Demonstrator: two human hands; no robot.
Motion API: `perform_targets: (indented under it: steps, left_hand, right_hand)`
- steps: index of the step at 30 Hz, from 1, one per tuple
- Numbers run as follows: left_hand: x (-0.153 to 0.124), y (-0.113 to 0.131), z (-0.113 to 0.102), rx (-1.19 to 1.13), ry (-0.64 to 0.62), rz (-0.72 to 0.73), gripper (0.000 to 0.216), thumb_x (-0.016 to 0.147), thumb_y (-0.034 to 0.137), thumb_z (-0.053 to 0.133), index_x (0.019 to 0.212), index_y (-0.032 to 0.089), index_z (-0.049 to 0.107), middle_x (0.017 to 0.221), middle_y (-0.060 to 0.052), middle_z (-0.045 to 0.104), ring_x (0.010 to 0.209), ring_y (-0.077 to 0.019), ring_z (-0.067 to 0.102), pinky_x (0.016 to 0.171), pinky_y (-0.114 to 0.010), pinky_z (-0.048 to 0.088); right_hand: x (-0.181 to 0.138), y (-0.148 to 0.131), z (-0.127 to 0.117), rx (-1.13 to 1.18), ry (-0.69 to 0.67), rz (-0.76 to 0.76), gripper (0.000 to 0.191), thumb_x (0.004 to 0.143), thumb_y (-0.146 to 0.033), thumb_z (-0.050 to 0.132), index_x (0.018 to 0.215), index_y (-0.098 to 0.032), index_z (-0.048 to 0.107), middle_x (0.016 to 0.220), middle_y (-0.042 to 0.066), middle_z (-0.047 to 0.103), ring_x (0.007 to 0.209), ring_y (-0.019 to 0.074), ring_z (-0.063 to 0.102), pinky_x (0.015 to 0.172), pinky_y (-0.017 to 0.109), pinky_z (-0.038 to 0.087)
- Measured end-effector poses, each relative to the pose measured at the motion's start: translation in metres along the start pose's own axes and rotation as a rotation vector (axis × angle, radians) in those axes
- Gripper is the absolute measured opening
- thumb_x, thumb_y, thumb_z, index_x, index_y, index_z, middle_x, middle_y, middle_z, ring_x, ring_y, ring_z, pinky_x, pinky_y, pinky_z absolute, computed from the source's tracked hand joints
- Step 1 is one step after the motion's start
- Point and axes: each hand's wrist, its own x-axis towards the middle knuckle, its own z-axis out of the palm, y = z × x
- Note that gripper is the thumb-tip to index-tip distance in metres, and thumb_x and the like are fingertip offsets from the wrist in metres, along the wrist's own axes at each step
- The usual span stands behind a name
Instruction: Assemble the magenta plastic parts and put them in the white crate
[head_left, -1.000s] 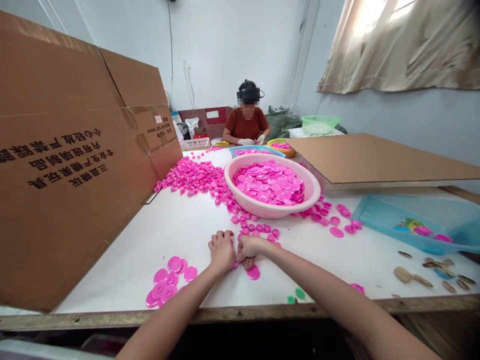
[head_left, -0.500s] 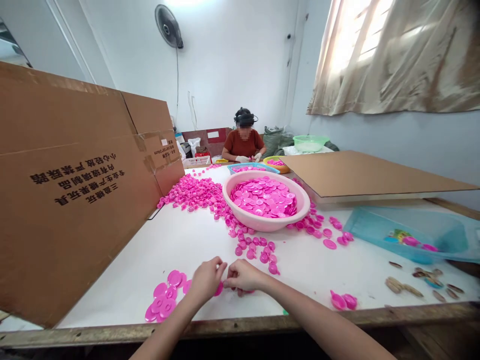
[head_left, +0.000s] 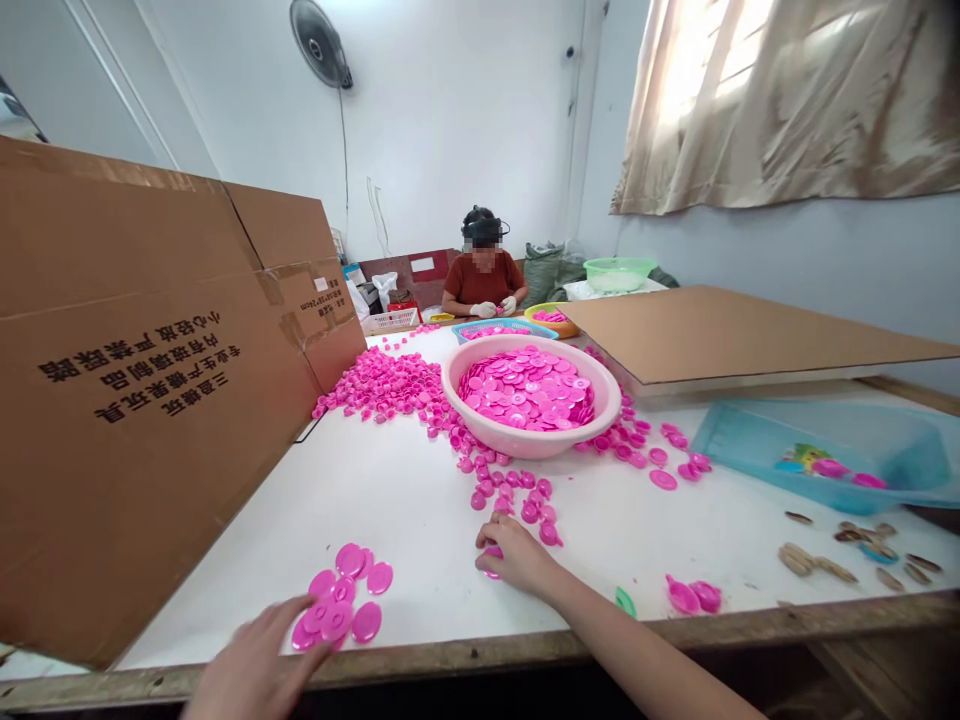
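Over the near left edge of the table, my left hand has its thumb and fingers apart at a small group of flat pink plastic discs. Its fingertips meet the lower discs; none is clearly gripped. Right of the middle, my right hand is curled low over the white tabletop. A pink plastic piece shows beneath its fingers, mostly hidden. Just beyond that hand lie several small pink toy cups and pots.
A pale pink basin full of pink discs stands mid-table, with a heap of small pink pieces beside it. Cardboard walls the left. At right are a blue tray and peanut shells. A gloved co-worker sits opposite.
My hands, earlier close together in the middle, have parted. The left has moved left and nearer to the discs; the right has shifted slightly right. A green piece now shows by my right forearm.
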Motion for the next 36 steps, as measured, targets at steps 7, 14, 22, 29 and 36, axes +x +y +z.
perform_targets:
  steps: [7, 14, 22, 29, 36]
  left_hand:
    - [0.101, 0.166, 0.087, -0.170, -0.137, 0.326, 0.051, 0.072, 0.026, 0.050, 0.121, 0.023, 0.038, 0.113, -0.009, 0.048, 0.098, -0.0228, 0.047, 0.079, -0.030, 0.035]
    - [0.109, 0.164, 0.112, -0.251, -0.047, 0.401, 0.026, 0.077, 0.023, 0.043, 0.103, 0.023, 0.050, 0.102, -0.006, 0.050, 0.094, -0.0195, 0.046, 0.077, -0.029, 0.034]
    - [0.104, 0.154, 0.109, -0.750, -0.241, 0.408, 0.042, 0.065, 0.018, 0.056, 0.106, 0.021, 0.043, 0.081, 0.000, 0.059, 0.072, -0.0123, 0.052, 0.068, -0.024, 0.040]
    - [0.091, 0.148, 0.106, -0.743, -0.272, 0.422, 0.050, 0.060, 0.025, 0.062, 0.106, 0.022, 0.043, 0.080, 0.001, 0.062, 0.067, -0.0119, 0.051, 0.063, -0.023, 0.039]
    - [0.089, 0.150, 0.104, -0.807, -0.276, 0.433, 0.052, 0.061, 0.030, 0.064, 0.107, 0.020, 0.042, 0.076, 0.000, 0.062, 0.064, -0.0125, 0.055, 0.059, -0.022, 0.040]
  right_hand:
    - [-0.001, 0.006, -0.011, 0.052, -0.022, 0.023, 0.019, 0.072, -0.027, 0.054, 0.085, -0.017, 0.063, 0.088, 0.005, 0.054, 0.075, 0.0136, 0.052, 0.067, 0.022, 0.040]
    - [0.002, 0.017, -0.017, -0.018, 0.038, 0.086, 0.022, 0.061, -0.022, 0.065, 0.082, -0.019, 0.064, 0.092, 0.004, 0.052, 0.088, 0.0163, 0.050, 0.079, 0.024, 0.038]
    - [0.004, 0.020, -0.028, 0.335, 0.136, 0.193, 0.014, 0.066, -0.017, 0.056, 0.079, -0.015, 0.055, 0.060, -0.003, 0.051, 0.054, 0.0090, 0.050, 0.050, 0.019, 0.039]
    - [0.014, 0.012, -0.014, 0.681, -0.001, 0.291, 0.019, 0.070, -0.021, 0.055, 0.087, -0.014, 0.051, 0.050, -0.004, 0.051, 0.042, 0.0082, 0.050, 0.039, 0.018, 0.040]
    - [0.021, -0.004, -0.006, 0.606, -0.129, 0.447, 0.012, 0.072, -0.016, 0.054, 0.080, -0.015, 0.045, 0.048, -0.004, 0.054, 0.040, 0.0106, 0.055, 0.038, 0.020, 0.045]
